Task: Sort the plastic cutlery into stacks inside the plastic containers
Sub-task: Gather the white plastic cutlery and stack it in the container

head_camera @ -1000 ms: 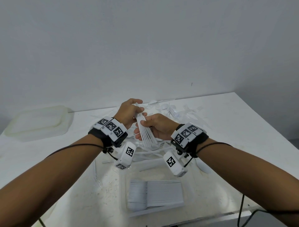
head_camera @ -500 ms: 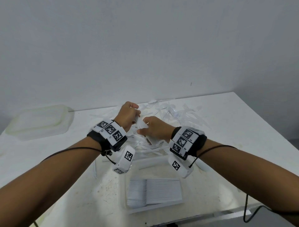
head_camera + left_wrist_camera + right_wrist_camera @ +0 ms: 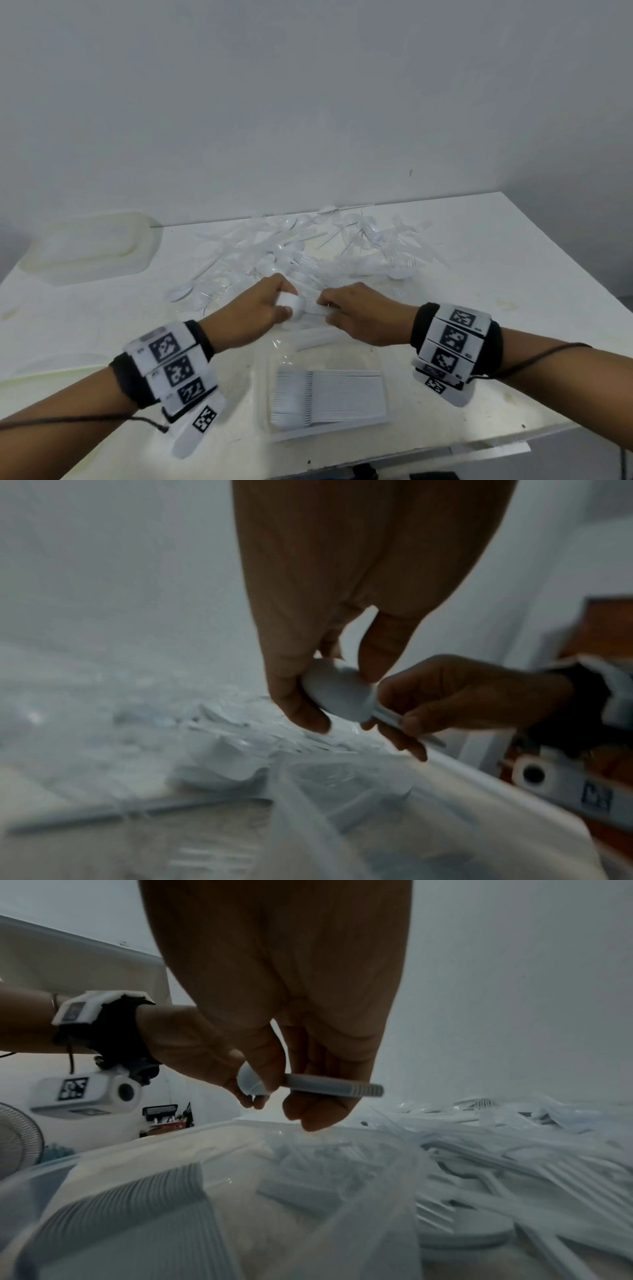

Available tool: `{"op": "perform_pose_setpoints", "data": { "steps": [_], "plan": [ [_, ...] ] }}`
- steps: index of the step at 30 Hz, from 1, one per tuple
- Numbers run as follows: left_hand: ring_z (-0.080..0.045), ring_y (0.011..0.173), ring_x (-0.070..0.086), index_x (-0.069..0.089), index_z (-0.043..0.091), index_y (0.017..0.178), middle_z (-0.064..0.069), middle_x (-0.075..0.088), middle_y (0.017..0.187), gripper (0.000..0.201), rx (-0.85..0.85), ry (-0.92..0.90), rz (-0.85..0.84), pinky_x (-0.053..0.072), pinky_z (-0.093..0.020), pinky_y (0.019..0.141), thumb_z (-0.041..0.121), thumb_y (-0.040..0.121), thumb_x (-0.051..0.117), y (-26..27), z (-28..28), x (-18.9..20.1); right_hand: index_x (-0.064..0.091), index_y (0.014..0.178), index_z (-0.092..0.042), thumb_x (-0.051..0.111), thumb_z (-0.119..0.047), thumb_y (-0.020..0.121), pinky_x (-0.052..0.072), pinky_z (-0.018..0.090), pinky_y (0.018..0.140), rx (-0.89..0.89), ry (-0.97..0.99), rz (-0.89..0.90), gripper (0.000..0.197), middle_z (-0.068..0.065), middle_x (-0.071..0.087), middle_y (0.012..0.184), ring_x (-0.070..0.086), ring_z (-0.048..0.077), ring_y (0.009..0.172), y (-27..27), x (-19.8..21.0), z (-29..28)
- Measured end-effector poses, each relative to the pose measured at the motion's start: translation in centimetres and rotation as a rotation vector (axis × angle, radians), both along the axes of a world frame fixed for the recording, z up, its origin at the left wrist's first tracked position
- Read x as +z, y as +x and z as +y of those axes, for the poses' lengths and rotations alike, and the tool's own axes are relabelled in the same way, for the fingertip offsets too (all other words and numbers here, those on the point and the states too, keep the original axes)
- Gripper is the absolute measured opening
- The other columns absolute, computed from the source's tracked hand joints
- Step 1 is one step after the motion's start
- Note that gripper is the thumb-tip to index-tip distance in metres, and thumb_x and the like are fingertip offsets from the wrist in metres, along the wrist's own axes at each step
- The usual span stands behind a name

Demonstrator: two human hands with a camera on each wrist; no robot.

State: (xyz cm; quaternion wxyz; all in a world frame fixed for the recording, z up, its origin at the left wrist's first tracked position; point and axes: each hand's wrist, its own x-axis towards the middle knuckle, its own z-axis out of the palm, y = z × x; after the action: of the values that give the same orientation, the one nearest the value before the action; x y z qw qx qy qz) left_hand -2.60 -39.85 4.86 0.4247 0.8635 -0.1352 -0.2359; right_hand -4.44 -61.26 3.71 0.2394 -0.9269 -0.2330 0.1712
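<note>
A tight stack of white plastic spoons [image 3: 301, 307] lies level between my hands, just beyond the far rim of the clear container [image 3: 325, 339]. My left hand [image 3: 274, 305] grips the bowl end [image 3: 337, 693] with thumb and fingers. My right hand [image 3: 342, 310] pinches the handles [image 3: 335, 1088], whose ends stick out past the fingers. Inside the container lies a neat stack of white forks [image 3: 329, 399], tines to the left. A loose pile of white cutlery [image 3: 325, 246] covers the table behind my hands.
A second clear container [image 3: 89, 246] stands at the back left of the white table [image 3: 479, 274]. A flat lid [image 3: 51, 366] lies at the left edge. The table's front edge runs just below the fork container.
The bundle, held upright and fanned a second ago, has been squared into a stack and turned level. Both hands have come down toward the container's far rim.
</note>
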Motion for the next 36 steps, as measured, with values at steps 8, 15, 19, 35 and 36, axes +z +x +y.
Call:
{"op": "perform_pose_setpoints", "data": {
  "steps": [8,15,19,35,36],
  "plan": [
    [-0.009,0.091,0.050,0.061,0.024,0.106,0.010,0.062,0.098,0.018,-0.314,0.265,-0.524,0.044,-0.027,0.080,0.026,0.088,0.064,-2.8,1.1,-1.2,0.053,0.112,-0.012,0.048,-0.016,0.098,0.042,0.028,0.076,0.086,-0.024,-0.062,0.015,0.004,0.060,0.104,0.052,0.019,0.088,-2.5,-1.1,-0.6],
    [-0.011,0.095,0.046,0.061,0.022,0.109,0.009,0.060,0.103,0.020,-0.432,0.312,-0.550,0.045,-0.030,0.081,0.022,0.090,0.061,-3.5,0.6,-1.5,0.053,0.115,-0.012,0.047,-0.015,0.098,0.046,0.037,0.082,0.179,-0.087,-0.089,0.018,0.004,0.057,0.108,0.053,0.021,0.092,-3.1,-1.3,-1.3],
    [-0.015,0.098,0.051,0.058,0.020,0.110,0.005,0.060,0.105,0.019,-0.465,0.425,-0.586,0.046,-0.029,0.080,0.021,0.091,0.057,-3.4,0.1,-2.2,0.052,0.112,-0.008,0.044,-0.012,0.098,0.048,0.040,0.075,0.205,-0.197,-0.163,0.017,0.008,0.056,0.104,0.054,0.025,0.084,-3.3,-2.1,-0.9],
    [-0.013,0.045,0.051,0.055,0.023,0.062,0.009,0.052,0.051,0.032,-0.581,0.661,-0.718,0.038,-0.020,0.041,0.007,0.044,0.076,-4.2,-0.9,-4.7,0.041,0.111,-0.010,0.044,0.011,0.080,0.027,0.033,0.052,0.169,-0.308,-0.254,0.038,0.009,0.050,0.089,0.040,0.023,0.071,-4.8,-3.2,0.1],
    [-0.012,0.044,0.050,0.055,0.024,0.063,0.010,0.051,0.051,0.032,-0.578,0.664,-0.707,0.033,-0.019,0.040,0.008,0.045,0.076,-4.3,-1.0,-4.8,0.041,0.112,-0.010,0.044,0.011,0.080,0.026,0.032,0.050,0.165,-0.309,-0.254,0.039,0.009,0.051,0.088,0.040,0.023,0.070,-4.8,-3.4,0.2]
  ]
}}
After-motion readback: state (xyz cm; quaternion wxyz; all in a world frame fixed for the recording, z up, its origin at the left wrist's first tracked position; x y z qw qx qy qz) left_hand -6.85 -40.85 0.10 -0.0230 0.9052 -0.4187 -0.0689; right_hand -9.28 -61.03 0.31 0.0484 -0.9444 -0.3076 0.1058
